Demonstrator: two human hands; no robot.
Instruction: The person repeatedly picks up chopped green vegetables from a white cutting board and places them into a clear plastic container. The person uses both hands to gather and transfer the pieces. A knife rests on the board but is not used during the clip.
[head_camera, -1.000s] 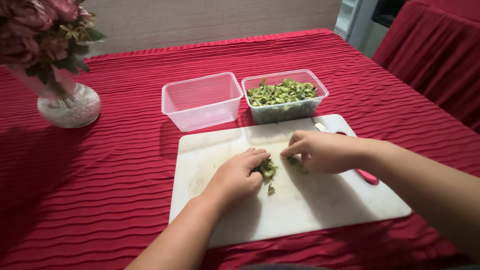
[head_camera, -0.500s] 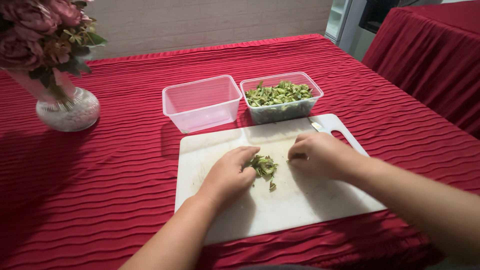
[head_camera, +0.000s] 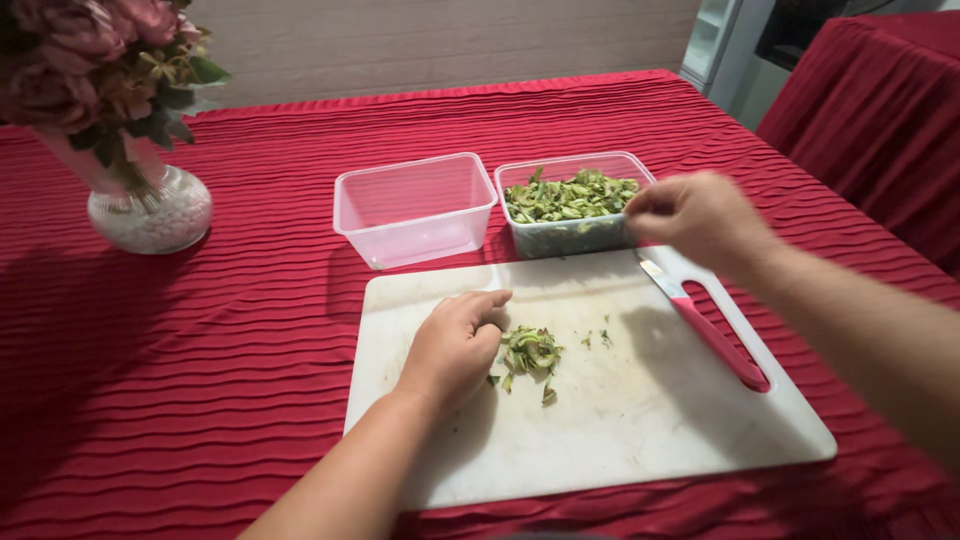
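A small heap of chopped green pieces (head_camera: 531, 351) lay near the middle of the white cutting board (head_camera: 600, 440), ragged and pale-edged, with a few crumbs scattered just beside it. The left hand (head_camera: 452, 345) rested palm-down on the board, fingers curled loosely and touching the heap's left side, gripping nothing. A red-handled knife (head_camera: 712, 336) lay on the board's right part. Farther off, the right hand (head_camera: 697, 215) hovered at the rim of the container of green pieces (head_camera: 572, 203), fingertips pinched together; whether they held anything could not be told. Beside it stood an empty clear container (head_camera: 415, 207), and a flower vase (head_camera: 150, 208) at far left on the red tablecloth (head_camera: 250, 330).
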